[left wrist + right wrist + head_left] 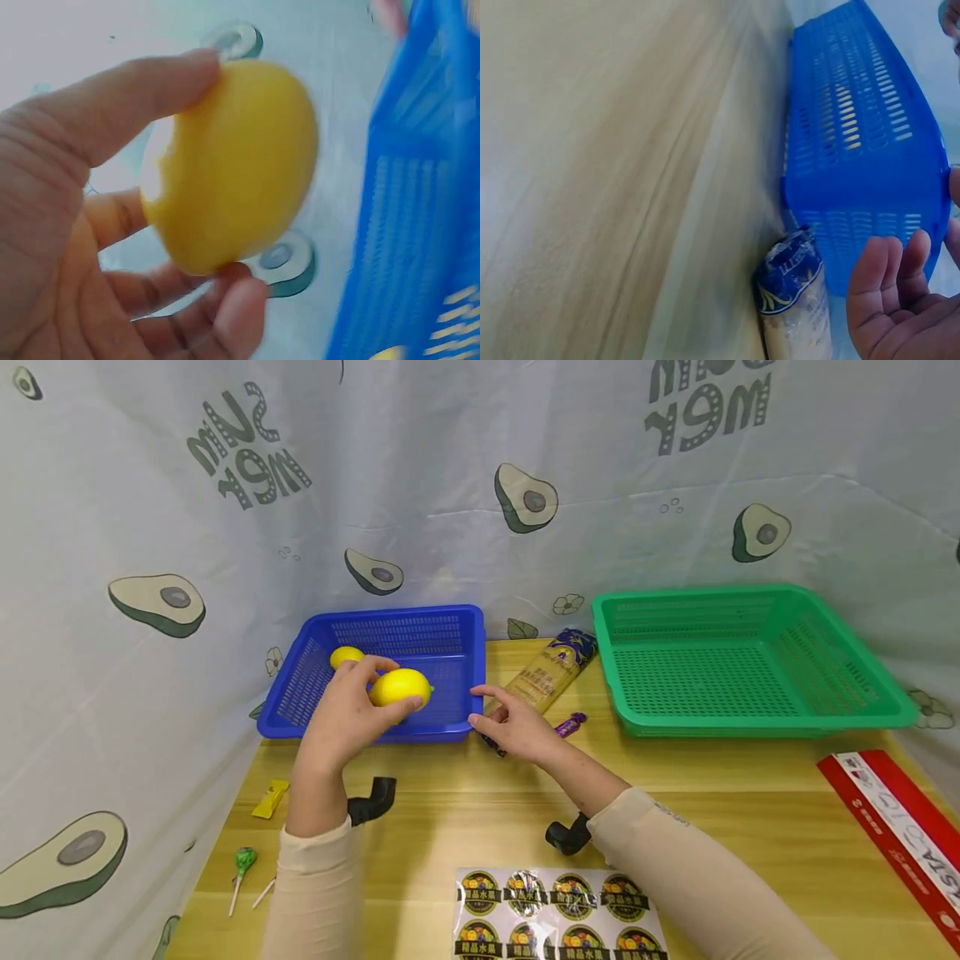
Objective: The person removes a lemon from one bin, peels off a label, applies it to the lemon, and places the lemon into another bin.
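Observation:
My left hand (347, 714) holds a yellow lemon (402, 687) between thumb and fingers, above the front part of the blue basket (300, 727). The left wrist view shows the lemon (240, 165) close up, with the thumb on one side and fingers round the other. Another lemon (347, 657) is inside the basket at its left, partly behind the left hand. At the basket's right rim, my right hand (521, 727) grips the edge with thumb and fingertips. The right wrist view shows its fingers curled beside the basket wall (855, 165).
A pasta packet (543, 677) and a purple-wrapped candy (572, 724) lie right of the blue basket. A green basket (750, 722) stands farther right, near a red box (900, 843). In front are a sticker sheet (558, 914), a lollipop (244, 864) and a yellow packet (270, 798).

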The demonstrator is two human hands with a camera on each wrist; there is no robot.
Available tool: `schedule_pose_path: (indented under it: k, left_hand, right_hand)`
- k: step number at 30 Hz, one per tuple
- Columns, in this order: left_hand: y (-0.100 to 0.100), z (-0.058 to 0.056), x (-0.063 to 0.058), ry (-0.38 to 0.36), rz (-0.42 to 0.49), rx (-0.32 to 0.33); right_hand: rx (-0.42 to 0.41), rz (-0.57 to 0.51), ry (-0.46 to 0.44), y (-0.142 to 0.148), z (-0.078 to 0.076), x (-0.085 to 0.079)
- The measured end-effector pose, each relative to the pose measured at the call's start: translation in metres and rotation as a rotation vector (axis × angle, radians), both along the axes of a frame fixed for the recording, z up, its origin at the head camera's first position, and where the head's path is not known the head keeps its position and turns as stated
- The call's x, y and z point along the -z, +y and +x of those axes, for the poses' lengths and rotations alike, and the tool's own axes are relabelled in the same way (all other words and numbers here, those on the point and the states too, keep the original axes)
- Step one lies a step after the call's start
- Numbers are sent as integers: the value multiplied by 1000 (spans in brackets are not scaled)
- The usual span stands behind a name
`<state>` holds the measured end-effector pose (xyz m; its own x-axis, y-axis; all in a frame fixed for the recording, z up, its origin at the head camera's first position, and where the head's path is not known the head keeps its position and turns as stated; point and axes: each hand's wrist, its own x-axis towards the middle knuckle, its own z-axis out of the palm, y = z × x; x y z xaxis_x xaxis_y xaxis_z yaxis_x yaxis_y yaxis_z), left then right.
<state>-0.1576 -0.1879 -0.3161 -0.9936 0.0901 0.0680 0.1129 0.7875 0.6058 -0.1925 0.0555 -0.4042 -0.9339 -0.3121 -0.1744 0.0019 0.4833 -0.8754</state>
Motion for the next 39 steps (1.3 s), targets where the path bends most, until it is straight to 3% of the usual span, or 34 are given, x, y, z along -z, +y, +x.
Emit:
schedule_pose_path:
  k: [5,10,14,21,26,33,39]
  left_hand:
    - [12,39,25,43,140,15]
    - [22,54,44,-73,226,100]
    - [35,53,60,-153,238,157]
    - [66,51,92,-137,117,264]
    - [95,43,111,-133,46,348]
    - [135,34,120,-95,-29,411]
    - [148,28,125,-116,-62,423]
  right_hand:
    - [-25,-31,10,4,-2,-2]
    - [7,-70,31,19,5,-6]
    - [43,-111,53,48,21,-8]
    - [41,-35,81,101,62,-6]
    - [22,43,108,128,91,1]
    - [-110,109,51,159,129,22]
    - [-202,152,77,180,150,37]
